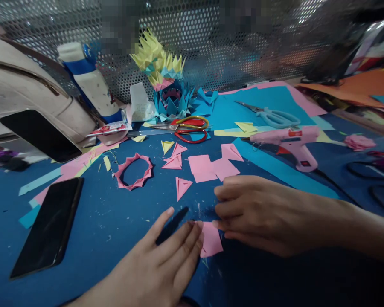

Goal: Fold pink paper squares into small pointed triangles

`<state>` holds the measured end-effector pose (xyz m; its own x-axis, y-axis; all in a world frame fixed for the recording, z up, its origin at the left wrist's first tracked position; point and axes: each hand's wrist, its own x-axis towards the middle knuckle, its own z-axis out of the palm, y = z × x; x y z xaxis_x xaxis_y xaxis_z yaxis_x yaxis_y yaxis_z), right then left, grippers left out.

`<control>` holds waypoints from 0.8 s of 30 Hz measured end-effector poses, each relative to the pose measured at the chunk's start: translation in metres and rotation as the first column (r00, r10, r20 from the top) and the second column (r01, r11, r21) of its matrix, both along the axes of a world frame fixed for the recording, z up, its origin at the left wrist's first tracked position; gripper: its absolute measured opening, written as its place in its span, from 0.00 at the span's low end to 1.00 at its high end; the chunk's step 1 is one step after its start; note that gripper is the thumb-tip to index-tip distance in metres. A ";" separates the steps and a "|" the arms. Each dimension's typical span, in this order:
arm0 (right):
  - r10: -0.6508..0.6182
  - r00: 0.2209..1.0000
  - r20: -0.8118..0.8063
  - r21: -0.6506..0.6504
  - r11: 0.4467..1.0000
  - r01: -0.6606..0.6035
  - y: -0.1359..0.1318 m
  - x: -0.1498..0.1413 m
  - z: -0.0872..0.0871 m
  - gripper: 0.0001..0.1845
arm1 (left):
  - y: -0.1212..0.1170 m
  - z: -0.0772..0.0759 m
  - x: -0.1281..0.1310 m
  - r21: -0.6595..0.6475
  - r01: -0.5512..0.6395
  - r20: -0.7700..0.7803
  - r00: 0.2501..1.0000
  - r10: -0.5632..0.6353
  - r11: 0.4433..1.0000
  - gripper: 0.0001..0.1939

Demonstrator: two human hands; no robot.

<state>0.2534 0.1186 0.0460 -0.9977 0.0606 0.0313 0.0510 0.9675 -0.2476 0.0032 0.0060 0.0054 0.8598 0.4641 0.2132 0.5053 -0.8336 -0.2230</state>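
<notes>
Pressing down on the left part of a small, square piece of pink paper (pixel 213 241) with the left hand (pixel 160 260), with long fingers side by side and thumb stuck out. Curling up the fingers of the right hand (pixel 256 213) at the paper's top right corner; cannot tell if pinching it. Lying flat on a dark blue surface (pixel 99 230).

Just past the hands: two pink paper squares (pixel 201 168), touching, and small folded pink paper triangles (pixel 183 187). To the left, a zigzag ring of pink paper (pixel 149 166) and a flat black phone (pixel 48 226).

Farther back, scissors with red and yellow handles (pixel 181 123), and a spiky yellow, blue and pink paper model (pixel 163 70). To the right, a pink plastic glue gun (pixel 275 136) with a red label (pixel 295 133), too small to read. At back left, a crinkly packet with red print (pixel 112 128), too blurry to read.
</notes>
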 end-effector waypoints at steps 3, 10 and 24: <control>0.001 0.998 -0.063 -0.035 0.999 -0.003 0.005 -0.001 -0.006 0.15 | -0.004 -0.003 0.005 0.010 -0.003 0.011 1.000 0.003 1.000 0.28; -0.051 0.978 -0.204 -0.139 0.990 0.023 0.007 -0.004 -0.019 0.16 | -0.010 -0.007 0.007 -0.007 -0.099 0.078 0.992 0.099 0.995 0.30; -0.050 0.973 -0.227 -0.048 0.998 0.040 0.003 -0.009 -0.034 0.18 | -0.010 -0.012 0.004 0.024 -0.117 0.106 0.988 0.113 0.993 0.24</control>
<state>0.2446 0.1220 0.0119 -0.9608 0.1113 0.2539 0.0314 0.9537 -0.2992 0.0071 -0.0036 -0.0067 0.7733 0.5506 0.3144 0.6193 -0.7623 -0.1882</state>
